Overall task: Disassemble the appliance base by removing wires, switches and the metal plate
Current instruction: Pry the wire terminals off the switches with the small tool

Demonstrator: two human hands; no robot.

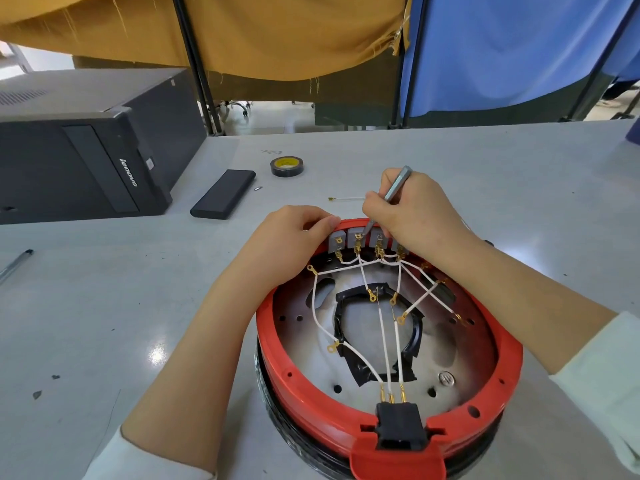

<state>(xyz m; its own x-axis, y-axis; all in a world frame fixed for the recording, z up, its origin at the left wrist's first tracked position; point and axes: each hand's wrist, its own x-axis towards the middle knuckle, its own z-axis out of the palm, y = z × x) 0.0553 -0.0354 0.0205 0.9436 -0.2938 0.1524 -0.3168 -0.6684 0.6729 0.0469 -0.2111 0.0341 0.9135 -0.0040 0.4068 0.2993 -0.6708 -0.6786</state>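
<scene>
While the round red plastic appliance base [391, 344] sat upturned near the front edge of the grey worktop [450, 161] in the head view, both hands worked at its far rim. The left hand [294, 237] gripped that rim with curled fingers, the thumb lying just beside the row of grey block switches [363, 239]. The right hand [412, 213] pinched a slim grey metal tool [394, 188], its tip angled down onto the switches. Thin white wires with brass terminals [398, 306] fanned from the switches across the silvery metal plate [460, 355] inside the base to a black plug socket [400, 424] at the near rim.

Beyond the hands lay one loose white wire [346, 199], apart from the base. Farther back stood a roll of black tape [286, 166], and left of it a flat black rectangular case [223, 199] with a small metal bit [258, 188] beside it. A black computer tower [83, 150] lay along the left side, and a pen [15, 263] near the left edge. The worktop right of the base lay bare to its far edge.
</scene>
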